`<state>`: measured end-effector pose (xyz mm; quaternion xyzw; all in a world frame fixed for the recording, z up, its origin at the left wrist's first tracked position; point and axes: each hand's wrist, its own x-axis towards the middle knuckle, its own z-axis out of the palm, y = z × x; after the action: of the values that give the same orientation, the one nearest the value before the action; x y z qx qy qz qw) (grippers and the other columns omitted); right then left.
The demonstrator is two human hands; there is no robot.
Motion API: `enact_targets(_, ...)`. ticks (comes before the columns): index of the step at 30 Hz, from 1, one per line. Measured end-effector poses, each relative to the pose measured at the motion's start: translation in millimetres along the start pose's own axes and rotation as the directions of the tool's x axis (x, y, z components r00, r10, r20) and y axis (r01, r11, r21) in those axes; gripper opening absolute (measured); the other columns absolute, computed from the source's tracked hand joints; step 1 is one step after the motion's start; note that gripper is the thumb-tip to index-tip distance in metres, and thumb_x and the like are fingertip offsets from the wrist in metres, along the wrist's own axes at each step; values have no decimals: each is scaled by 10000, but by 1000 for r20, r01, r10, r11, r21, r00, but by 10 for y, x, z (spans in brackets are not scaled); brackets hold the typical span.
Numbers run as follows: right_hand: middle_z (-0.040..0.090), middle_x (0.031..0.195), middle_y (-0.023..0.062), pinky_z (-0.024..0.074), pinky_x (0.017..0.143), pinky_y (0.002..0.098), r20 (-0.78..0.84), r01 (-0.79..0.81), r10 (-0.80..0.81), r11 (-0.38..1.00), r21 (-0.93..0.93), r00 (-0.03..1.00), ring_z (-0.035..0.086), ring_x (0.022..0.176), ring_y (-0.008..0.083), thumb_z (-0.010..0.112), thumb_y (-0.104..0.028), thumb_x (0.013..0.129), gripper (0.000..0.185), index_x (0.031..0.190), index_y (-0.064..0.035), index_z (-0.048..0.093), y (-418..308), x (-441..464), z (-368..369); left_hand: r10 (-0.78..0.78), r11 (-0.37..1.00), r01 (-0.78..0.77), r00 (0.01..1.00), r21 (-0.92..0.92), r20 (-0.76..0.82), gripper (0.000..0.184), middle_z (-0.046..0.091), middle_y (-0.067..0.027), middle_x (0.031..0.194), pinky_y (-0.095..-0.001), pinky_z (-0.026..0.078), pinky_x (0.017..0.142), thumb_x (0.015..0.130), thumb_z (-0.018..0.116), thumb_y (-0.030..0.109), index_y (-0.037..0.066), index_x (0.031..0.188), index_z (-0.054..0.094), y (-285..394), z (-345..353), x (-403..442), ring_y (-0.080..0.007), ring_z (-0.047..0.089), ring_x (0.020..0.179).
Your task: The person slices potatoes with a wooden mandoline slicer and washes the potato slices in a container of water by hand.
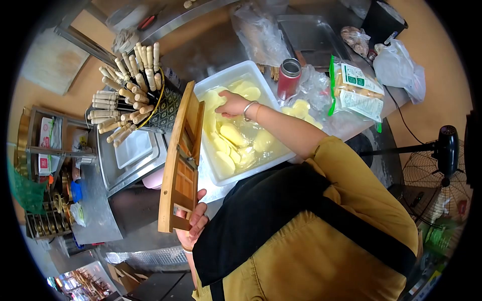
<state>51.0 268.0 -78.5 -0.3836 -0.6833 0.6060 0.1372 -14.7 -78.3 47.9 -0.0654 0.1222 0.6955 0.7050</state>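
My left hand (197, 219) grips the lower end of a wooden mandoline slicer (173, 183), tilted up along the near left side of a white plastic tub (275, 167). In the tub, pale yellow potato slices (232, 134) lie in water, some overlapping. My right hand (232, 104), a bracelet at its wrist, reaches into the tub's far end. Its bent fingers are closed at the edge of a potato slice (214, 100). More yellow slices or pieces (303, 111) sit outside the tub on the right, partly hidden by my arm.
A patterned bucket (168, 103) of wooden-handled skewers (131, 93) stands left of the slicer, near a metal tray (111, 168). Right of the tub are a red tumbler (289, 79), plastic bags (400, 70) and a green-edged food packet (355, 88). A black fan (446, 150) stands far right.
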Motion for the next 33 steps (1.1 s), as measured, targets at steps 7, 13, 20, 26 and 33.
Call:
enact_targets(7,335,1415,117,289,992,600,182,216,-119,439,-872,976,306,1304,342,630,-222,767,519,1269,-206,502,17,-87,147,22,1000,-21,999,6,-46,561,396,-72,663,-182,369,333,971,428,271,-142,1315,269,-1,13,-39,-107,394,404)
enact_targets(13,424,1323,114,397,938,508,225,200,18,392,-898,974,414,1216,300,608,-207,791,392,1182,-191,584,245,-167,-50,26,1000,-26,1000,7,-3,564,394,-75,664,-187,367,337,969,430,271,-145,1314,269,40,-91,-42,-108,393,409)
enact_targets(20,471,1255,119,426,932,440,306,260,132,283,-923,943,462,1161,296,646,-183,742,382,1121,-140,617,74,-778,-181,-28,999,29,999,-32,31,600,399,-79,683,-184,370,344,941,500,247,-146,1320,250,64,-88,23,-106,407,431)
enact_targets(26,591,1047,95,478,820,395,502,449,201,258,-856,841,511,1066,292,734,-213,623,391,1001,-158,646,249,-722,-270,-41,999,42,999,-21,36,599,396,-81,688,-183,380,346,942,497,237,-143,1326,239,87,-66,49,-112,418,444)
enact_targets(33,635,829,135,484,724,365,445,270,18,772,-575,895,608,807,280,695,-233,662,298,899,-69,620,-219,-545,-596,2,999,0,999,-51,39,566,393,-89,692,-189,394,339,986,366,291,-124,1344,228,107,-31,23,-125,433,435)
